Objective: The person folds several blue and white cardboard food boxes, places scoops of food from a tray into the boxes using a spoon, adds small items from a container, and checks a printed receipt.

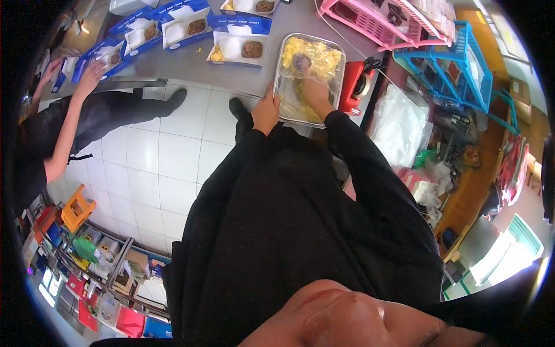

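Observation:
A metal tray (279, 63) of yellow scrambled egg (326, 56) stands at the table's edge in front of me. My left hand (266, 111) grips the tray's near left rim. Inside the tray, my right hand (315, 91) is closed over the egg, behind a round grey utensil head (301, 61) that looks like a spoon; its handle is hidden in the hand. Left of the tray sits a blue-and-white meal box (236, 46) with white rice, brown minced meat and some yellow egg.
More meal boxes (185, 26) line the table to the left, where a co-worker's hand (90, 76) touches one. A red tape dispenser (357, 87) stands right of the tray. Beyond are a pink basket (384, 26), a blue rack (457, 63) and plastic bags (399, 124).

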`<state>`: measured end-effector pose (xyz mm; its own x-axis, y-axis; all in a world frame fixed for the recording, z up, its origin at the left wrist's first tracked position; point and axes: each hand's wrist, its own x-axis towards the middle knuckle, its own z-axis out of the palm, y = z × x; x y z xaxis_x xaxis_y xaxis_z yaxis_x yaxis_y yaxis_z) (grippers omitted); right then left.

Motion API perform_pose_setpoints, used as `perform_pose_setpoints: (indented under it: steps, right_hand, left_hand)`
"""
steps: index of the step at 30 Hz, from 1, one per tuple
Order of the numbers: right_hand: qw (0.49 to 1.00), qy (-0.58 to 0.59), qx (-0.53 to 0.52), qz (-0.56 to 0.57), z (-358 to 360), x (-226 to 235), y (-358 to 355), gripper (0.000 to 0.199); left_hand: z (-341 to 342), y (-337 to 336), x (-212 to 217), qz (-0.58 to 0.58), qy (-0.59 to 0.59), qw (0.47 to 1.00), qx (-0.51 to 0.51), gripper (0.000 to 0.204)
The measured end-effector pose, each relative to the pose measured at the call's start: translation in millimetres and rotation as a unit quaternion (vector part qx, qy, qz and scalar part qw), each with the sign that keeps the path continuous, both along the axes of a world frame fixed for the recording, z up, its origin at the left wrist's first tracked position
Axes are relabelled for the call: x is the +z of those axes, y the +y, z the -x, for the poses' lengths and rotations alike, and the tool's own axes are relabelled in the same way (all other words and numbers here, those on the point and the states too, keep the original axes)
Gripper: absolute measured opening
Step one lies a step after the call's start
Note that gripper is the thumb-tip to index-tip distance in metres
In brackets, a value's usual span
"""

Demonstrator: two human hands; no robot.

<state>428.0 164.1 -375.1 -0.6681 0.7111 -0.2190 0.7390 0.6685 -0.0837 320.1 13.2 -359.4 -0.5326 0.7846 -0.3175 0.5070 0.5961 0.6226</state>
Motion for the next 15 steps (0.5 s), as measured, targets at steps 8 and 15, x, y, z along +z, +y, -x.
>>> perform_pose_setpoints:
  steps: [8,15]
  right_hand:
    - [0.978,-0.089,0.104,0.158,-33.8,54.9,-50.6,0.064]
    - [0.897,0.130,0.174,0.384,-57.8,1.4,-4.4,0.043]
  left_hand:
    - [-7.0,-2.3,-13.8,-0.143,-0.013,0.985,0.098,0.042]
    - [-16.0,3.8,-13.6,-0.200,-0.024,0.970,0.138,0.037]
